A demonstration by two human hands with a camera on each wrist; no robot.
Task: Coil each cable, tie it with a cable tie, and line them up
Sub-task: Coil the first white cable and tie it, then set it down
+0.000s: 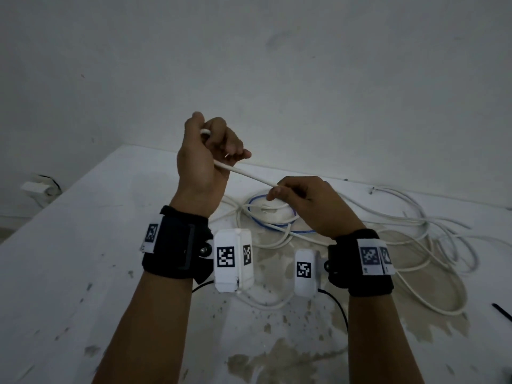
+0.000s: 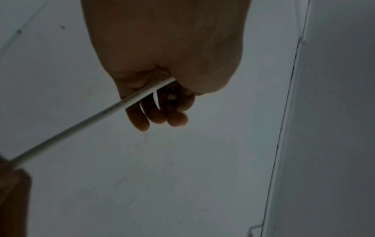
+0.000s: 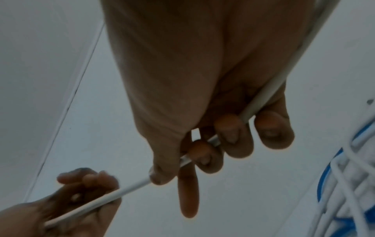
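We see both hands raised above a white table point(image 1: 69, 245), with a straight stretch of white cable point(image 1: 245, 173) pulled taut between them. The left hand point(image 1: 206, 156) is the higher one; its fingers point(image 2: 142, 118) are curled round the cable, which runs through the fist, and a short bend of it shows at the top beside the thumb. The right hand point(image 1: 307, 203) sits lower and to the right. From its wrist camera we see the cable point(image 3: 261, 99) passing under the curled fingers point(image 3: 233, 134) and pinched against the thumb, while the forefinger points out straight. The other end of this stretch runs to the left hand point(image 3: 67, 205) at the lower left of that view.

Below the hands, loose white cables point(image 1: 415, 239) lie sprawled in loops over the middle and right of the table, crossing one another. Among them lies a blue cable point(image 1: 277, 217) in a round loop, just under the right hand. A thin black strip point(image 1: 502, 311) lies at the right edge of the table; we cannot tell what it is.
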